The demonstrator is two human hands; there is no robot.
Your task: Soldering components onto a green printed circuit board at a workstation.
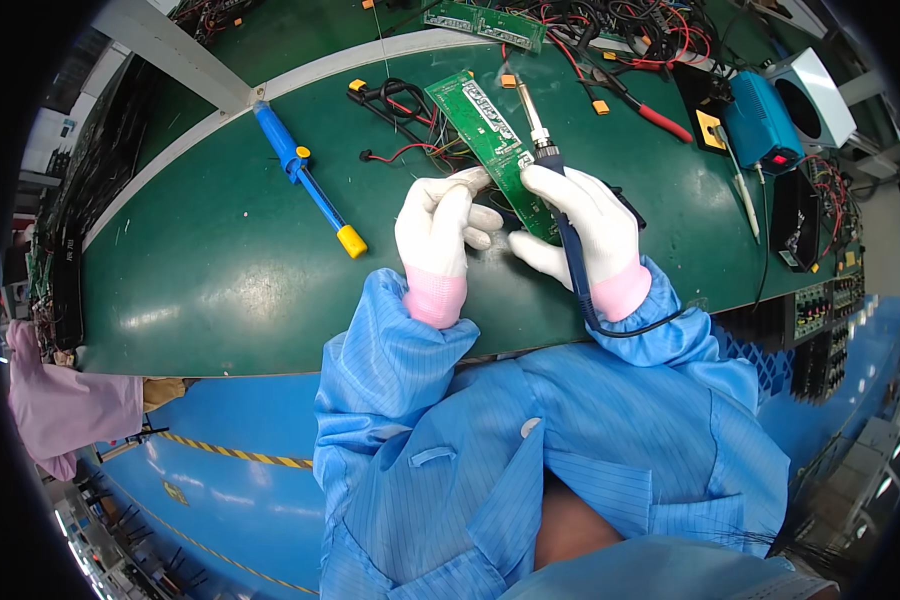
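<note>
My right hand (592, 218), in a white glove with a pink cuff, is wrapped round a soldering iron (573, 255) with a dark blue handle. The iron's metal tip points away, close to a yellow connector on a red wire. A long green circuit board (490, 140) slants between my hands, its near end beside my right fingers. Along the board's left edge is my left hand (440, 215), gloved the same way, its fingers curled and pinched. What they grip is hidden. Black and red wires (420, 120) with yellow connectors lie behind the left hand.
On the green table (200, 270) a blue desoldering pump (310, 180) with yellow ends lies at left. Red-handled pliers (660, 122), a blue soldering station (762, 118) and a yellow sponge (710, 130) are at right. More boards (485, 25) and tangled wires (650, 30) lie at the back.
</note>
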